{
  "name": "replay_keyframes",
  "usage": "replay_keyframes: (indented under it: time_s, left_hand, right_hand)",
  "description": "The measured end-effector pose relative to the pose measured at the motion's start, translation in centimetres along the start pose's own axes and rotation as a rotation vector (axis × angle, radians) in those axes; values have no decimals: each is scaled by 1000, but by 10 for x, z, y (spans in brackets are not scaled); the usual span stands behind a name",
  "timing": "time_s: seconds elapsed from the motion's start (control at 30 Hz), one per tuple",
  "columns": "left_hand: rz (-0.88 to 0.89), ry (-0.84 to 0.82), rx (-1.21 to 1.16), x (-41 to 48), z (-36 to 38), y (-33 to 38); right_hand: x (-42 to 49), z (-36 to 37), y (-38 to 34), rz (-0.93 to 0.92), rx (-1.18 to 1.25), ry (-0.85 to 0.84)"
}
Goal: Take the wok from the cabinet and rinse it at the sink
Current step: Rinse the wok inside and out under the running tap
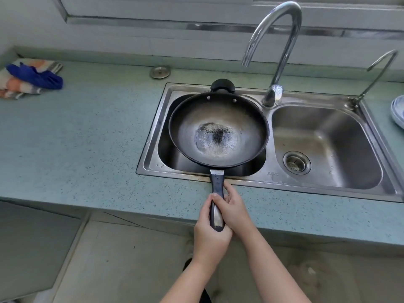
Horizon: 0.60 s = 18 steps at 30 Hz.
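Observation:
A dark round wok (218, 130) with a worn, speckled centre hangs over the left basin of the steel double sink (150, 158). Its small black helper handle (222, 85) points to the wall, and its long dark handle (216, 200) reaches back over the counter edge. My left hand (208, 235) grips the handle's near end. My right hand (235, 209) wraps the handle from the right, just ahead of the left. The tall curved faucet (276, 40) stands behind the divider, its spout ending above the wok's far right rim. No water is running.
A blue-green speckled counter (87, 132) surrounds the sink. Folded cloths (28, 77), blue on striped, lie at the far left. A round metal cap (160, 72) sits behind the sink. A thin second tap (378, 73) and a plate's edge (397, 114) are at right.

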<state>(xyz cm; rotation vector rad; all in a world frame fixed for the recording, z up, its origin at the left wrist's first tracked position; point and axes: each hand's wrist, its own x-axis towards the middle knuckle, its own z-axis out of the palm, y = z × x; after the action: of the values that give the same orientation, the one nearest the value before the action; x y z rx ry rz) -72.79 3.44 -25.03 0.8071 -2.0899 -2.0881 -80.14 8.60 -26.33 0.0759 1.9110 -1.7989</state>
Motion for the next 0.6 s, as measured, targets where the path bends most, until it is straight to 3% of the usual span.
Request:
replay_keyframes:
  time_s: [0.6]
  left_hand:
    - [-53,-3,63,4,-17,-22]
  right_hand:
    - [-7,17,8,34,-34,52]
